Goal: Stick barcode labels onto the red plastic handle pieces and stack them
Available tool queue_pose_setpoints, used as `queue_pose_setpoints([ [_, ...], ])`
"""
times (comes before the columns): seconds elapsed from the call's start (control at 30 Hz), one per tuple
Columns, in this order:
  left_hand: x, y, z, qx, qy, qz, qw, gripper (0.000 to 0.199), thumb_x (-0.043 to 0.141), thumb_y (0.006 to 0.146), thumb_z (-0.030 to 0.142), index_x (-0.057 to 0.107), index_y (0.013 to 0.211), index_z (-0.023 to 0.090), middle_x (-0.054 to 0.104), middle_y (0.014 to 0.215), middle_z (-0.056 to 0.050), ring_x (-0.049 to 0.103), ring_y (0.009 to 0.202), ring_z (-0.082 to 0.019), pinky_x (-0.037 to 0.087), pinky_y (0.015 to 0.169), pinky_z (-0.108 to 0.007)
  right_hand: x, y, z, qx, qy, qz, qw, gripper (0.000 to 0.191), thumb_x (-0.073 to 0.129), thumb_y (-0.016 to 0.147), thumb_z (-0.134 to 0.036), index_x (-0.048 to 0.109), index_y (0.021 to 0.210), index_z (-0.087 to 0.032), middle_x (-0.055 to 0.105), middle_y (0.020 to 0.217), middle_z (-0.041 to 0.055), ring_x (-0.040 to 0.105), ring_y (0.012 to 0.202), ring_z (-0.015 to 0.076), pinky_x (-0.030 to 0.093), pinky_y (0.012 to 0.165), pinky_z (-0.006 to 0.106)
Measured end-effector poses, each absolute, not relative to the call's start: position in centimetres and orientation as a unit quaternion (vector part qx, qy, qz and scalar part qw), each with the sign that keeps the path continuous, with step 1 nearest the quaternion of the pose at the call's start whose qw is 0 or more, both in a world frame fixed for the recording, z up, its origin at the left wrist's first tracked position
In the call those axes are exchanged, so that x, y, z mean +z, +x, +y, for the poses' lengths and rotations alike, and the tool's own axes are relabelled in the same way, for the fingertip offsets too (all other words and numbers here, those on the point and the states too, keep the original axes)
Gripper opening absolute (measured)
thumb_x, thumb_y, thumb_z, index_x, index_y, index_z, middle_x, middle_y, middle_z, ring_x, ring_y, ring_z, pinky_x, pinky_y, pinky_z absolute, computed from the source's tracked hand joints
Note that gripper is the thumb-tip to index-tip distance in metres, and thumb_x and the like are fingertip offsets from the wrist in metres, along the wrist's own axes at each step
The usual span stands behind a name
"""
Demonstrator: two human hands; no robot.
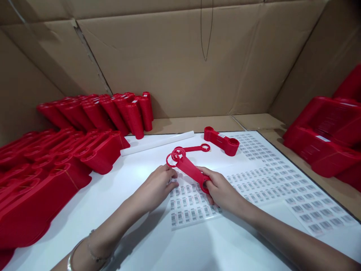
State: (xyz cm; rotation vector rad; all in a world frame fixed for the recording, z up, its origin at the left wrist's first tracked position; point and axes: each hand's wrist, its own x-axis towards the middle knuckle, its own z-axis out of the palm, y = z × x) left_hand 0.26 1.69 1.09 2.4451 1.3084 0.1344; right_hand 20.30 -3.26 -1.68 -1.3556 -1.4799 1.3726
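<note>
White bench [197, 244], cardboard [169, 64] behind: red plastic double-ring piece [188, 169] runs 10-to-4 o'clock; R hand [222, 192] fingers clench low end, L hand [156, 184] fingers pinch top ring.

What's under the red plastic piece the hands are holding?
Below the red plastic piece lies a sheet of barcode stickers on a white table. The left hand and right hand hide some stickers.

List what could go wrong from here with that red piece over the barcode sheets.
The red plastic two-ring piece in the right hand overlaps a thinner red ring piece at its far ring, so the two might snag. The right hand sits over a barcode label sheet and could crease or shift it. The leaning red stack at the back might slump.
</note>
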Motion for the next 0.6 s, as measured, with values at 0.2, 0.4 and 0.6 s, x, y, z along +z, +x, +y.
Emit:
queue_pose_setpoints([
  [0.2,1.2,0.5,1.5,0.058,0.848,0.491,0.193,0.008,0.049,0.081,0.025,0.055,0.082,0.019,0.059,0.088,-0.004,0.056,0.080,-0.020,0.043,0.070,-0.031,-1.6,20.3,-3.4,0.531,-0.531,-0.563,0.345,0.058,0.032,0.075,-0.007,0.049,0.127,-0.024,0.043,0.057,-0.0061,0.043,0.035,0.0075,0.035,0.030,0.017],
  [0.4,2.0,0.7,1.2,0.079,0.887,0.430,0.147,0.016,0.044,0.082,0.022,0.059,0.077,0.017,0.058,0.091,-0.007,0.053,0.083,-0.020,0.041,0.069,-0.030,-1.3,20.2,-3.4,0.518,-0.555,-0.548,0.351,0.057,0.030,0.074,-0.007,0.051,0.125,-0.022,0.043,0.056,-0.0065,0.043,0.033,0.0082,0.033,0.028,0.018],
  [0.6,4.1,0.2,1.1,0.063,0.855,0.421,0.296,0.022,0.047,0.083,0.034,0.059,0.073,0.018,0.043,0.056,0.004,0.037,0.052,-0.010,0.027,0.050,-0.022,-1.4,20.3,-3.3,0.506,-0.563,-0.546,0.358,0.059,0.031,0.072,-0.005,0.051,0.125,-0.020,0.046,0.057,-0.0050,0.041,0.034,0.0071,0.032,0.032,0.017],
])
